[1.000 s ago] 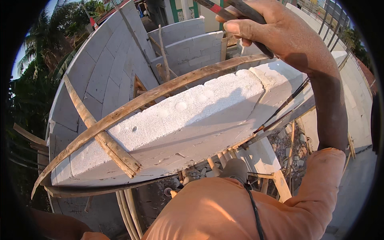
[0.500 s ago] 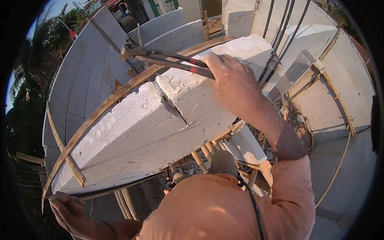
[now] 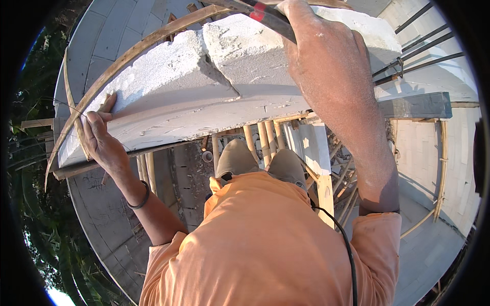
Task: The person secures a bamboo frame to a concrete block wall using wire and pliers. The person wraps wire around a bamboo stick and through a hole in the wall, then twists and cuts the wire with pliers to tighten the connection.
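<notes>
Dark metal tool (image 3: 273,24): it is in my right hand (image 3: 332,56), above the white block wall (image 3: 178,109); its far end goes out of view at the top.
Tool handling: I judge it stiff and rather heavy; the place behind the red tape (image 3: 258,11) seems good to hold.
Wall edge: it looks porous and chipped near the crack (image 3: 219,76), probably fragile there.
Right fingers: closed around the tool.
Left hand (image 3: 107,143): at the wall's left end, near a wooden strip (image 3: 70,86); grasping or only touching, I cannot tell.
Arms: my 2 forearms (image 3: 370,143) point away from my body.
</notes>
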Tool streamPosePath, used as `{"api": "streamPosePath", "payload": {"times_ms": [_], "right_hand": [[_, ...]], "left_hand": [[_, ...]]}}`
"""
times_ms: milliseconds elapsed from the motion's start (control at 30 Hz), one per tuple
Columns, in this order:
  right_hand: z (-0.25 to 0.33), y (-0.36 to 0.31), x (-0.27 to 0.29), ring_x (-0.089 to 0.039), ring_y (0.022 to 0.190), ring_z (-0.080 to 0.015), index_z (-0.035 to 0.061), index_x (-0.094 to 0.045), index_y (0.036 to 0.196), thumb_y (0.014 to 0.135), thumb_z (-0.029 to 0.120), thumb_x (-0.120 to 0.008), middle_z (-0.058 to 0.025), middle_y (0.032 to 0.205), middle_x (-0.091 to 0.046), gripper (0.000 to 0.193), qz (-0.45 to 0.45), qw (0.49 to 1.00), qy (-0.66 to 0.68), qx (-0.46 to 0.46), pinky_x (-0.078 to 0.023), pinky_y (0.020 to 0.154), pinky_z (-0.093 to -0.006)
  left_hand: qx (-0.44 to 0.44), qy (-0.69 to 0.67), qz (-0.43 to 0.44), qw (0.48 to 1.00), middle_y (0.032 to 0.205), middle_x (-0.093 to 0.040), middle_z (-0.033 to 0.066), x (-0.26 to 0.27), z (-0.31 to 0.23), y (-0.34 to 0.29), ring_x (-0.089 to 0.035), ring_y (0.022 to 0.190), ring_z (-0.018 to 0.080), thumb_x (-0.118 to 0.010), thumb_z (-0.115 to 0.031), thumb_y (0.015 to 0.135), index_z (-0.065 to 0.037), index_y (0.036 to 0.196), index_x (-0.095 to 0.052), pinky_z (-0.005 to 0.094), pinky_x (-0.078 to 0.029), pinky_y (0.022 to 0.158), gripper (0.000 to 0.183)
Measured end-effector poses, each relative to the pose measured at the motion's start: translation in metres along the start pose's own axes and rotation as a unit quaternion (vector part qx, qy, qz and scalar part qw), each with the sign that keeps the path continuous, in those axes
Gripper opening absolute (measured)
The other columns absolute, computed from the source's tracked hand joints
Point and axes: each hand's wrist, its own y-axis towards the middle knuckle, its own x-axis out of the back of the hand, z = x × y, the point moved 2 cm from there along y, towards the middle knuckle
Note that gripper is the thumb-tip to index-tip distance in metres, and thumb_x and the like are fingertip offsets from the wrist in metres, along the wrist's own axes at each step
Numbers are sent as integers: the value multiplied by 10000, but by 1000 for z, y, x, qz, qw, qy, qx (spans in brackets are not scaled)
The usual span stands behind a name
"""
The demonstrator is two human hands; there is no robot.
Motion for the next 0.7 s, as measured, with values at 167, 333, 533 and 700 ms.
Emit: {"api": "streamPosePath", "payload": {"times_ms": [167,333,533,700], "right_hand": [[0,6,3,-682,848,-367,49,-516,1207,945,126,-588,-209,815,-670,283,13,999,5,-30,-520,790,-489],[7,9,8,-663,869,-411,6,-532,1120,953,162,-563,-229,885,-671,231,52,994,8,-99,-496,759,-521],[8,1,21,-641,1028,-335,13,-542,1215,1015,264,-479,-241,1032,-656,327,-37,987,137,-79,-480,840,-470],[34,-14,27,-568,851,-148,41,-511,1308,961,213,-584,-58,889,-564,394,-128,878,461,-25,-474,793,-318]], "left_hand": [[-29,18,7,999,1090,-697,221,-2,-4,-2,-611,1133,275,-356,-297,1074,-15,811,-520,381,-378,1076,419],[-20,67,-25,997,1000,-731,164,2,-12,-1,-669,1092,282,-406,-310,1060,-8,834,-565,391,-513,910,410],[-34,85,-61,994,800,-695,112,14,-34,-4,-680,792,245,-454,-239,1049,17,932,-617,369,-519,717,325],[-5,-52,-122,991,650,-585,51,41,-76,-48,-542,565,125,-429,-261,1060,35,970,-628,257,-445,560,369]]}}
